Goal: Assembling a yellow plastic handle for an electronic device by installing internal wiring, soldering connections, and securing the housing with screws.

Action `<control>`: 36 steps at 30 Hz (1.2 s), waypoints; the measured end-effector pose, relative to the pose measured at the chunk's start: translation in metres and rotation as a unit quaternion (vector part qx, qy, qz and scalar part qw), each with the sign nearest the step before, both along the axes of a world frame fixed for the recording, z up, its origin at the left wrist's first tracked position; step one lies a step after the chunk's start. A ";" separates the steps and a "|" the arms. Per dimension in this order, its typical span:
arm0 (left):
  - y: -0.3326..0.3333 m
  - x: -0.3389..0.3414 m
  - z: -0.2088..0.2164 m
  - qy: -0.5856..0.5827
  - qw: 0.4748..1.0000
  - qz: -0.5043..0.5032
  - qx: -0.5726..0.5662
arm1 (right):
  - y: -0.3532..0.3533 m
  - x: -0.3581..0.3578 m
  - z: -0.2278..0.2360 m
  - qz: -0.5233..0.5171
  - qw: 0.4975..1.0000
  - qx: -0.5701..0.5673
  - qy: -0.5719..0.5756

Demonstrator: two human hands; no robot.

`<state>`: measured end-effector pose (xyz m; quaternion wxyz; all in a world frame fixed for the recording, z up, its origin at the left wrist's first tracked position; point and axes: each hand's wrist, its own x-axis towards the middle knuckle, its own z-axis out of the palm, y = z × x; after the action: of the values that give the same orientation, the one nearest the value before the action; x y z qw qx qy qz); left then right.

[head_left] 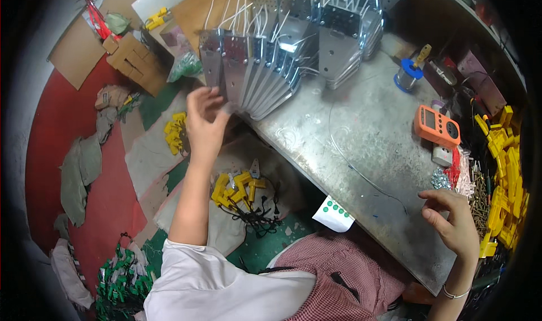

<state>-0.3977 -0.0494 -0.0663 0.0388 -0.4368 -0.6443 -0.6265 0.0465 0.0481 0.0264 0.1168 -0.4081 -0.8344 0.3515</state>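
Observation:
My left hand (204,118) is raised at the table's left edge, beside a fanned stack of shiny metal plates (248,75) with white wires. Its fingers are bent and the thumb stands apart from them; nothing shows between them, though I cannot tell whether the fingertips touch the nearest plate. Over the right part of the metal table (316,140), my right hand (451,219) hovers with the fingers loosely curved and nothing visible in it. A thin grey wire (361,178) runs across the tabletop to a spot left of this hand.
An orange meter (436,126) and a blue solder spool (407,75) sit on the table's far right. Yellow plastic parts (499,191) and screws (480,202) are heaped along the right edge. Below the left edge lie yellow clamp-like pieces with black cords (243,188).

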 end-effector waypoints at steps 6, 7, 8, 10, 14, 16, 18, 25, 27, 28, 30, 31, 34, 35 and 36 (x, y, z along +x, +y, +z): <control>0.029 0.030 0.040 0.098 0.972 0.181 -0.116 | 0.003 0.038 -0.014 -0.035 0.999 -0.012 0.020; 0.029 0.024 0.032 0.149 0.974 0.164 -0.039 | 0.006 0.058 -0.023 -0.054 0.998 -0.016 0.016; 0.030 0.025 0.030 0.160 0.977 0.144 0.006 | 0.006 0.077 -0.033 -0.101 0.993 0.006 0.058; 0.029 0.051 0.030 0.154 0.982 0.041 0.097 | 0.016 0.116 -0.041 -0.223 0.973 -0.006 0.057; 0.044 0.188 0.037 0.251 0.901 -0.347 -0.064 | 0.035 0.163 -0.054 -0.380 0.902 0.201 0.041; 0.050 0.230 0.032 0.336 0.800 -0.469 -0.164 | 0.061 0.177 -0.066 -0.339 0.881 0.328 0.022; 0.056 0.263 0.026 0.332 0.734 -0.543 -0.236 | 0.088 0.176 -0.063 -0.358 0.877 0.315 -0.056; 0.051 0.333 0.034 0.341 0.712 -0.564 -0.243 | 0.171 0.152 -0.073 -0.361 0.817 0.319 -0.318; 0.052 0.343 0.020 0.339 0.725 -0.547 -0.244 | 0.171 0.150 -0.072 -0.339 0.819 0.338 -0.316; 0.052 0.347 0.015 0.337 0.737 -0.532 -0.245 | 0.169 0.153 -0.074 -0.333 0.820 0.346 -0.311; 0.058 0.345 0.011 0.316 0.737 -0.554 -0.223 | 0.150 0.170 -0.071 -0.320 0.812 0.429 -0.235; 0.063 0.344 0.012 0.311 0.737 -0.558 -0.221 | 0.136 0.183 -0.065 -0.286 0.817 0.471 -0.170; 0.069 0.334 0.030 0.270 0.750 -0.561 -0.224 | 0.068 0.165 -0.056 -0.235 0.909 0.343 0.039; 0.071 0.335 0.037 0.269 0.752 -0.558 -0.224 | 0.048 0.164 -0.060 -0.194 0.947 0.245 0.071; 0.072 0.333 0.039 0.268 0.756 -0.552 -0.230 | 0.027 0.160 -0.062 -0.202 0.962 0.166 0.074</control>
<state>-0.0649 0.0231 -0.0275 -0.2446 -0.8623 -0.3793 -0.2297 0.2061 0.0755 -0.0357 0.3130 -0.5161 -0.7702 0.2060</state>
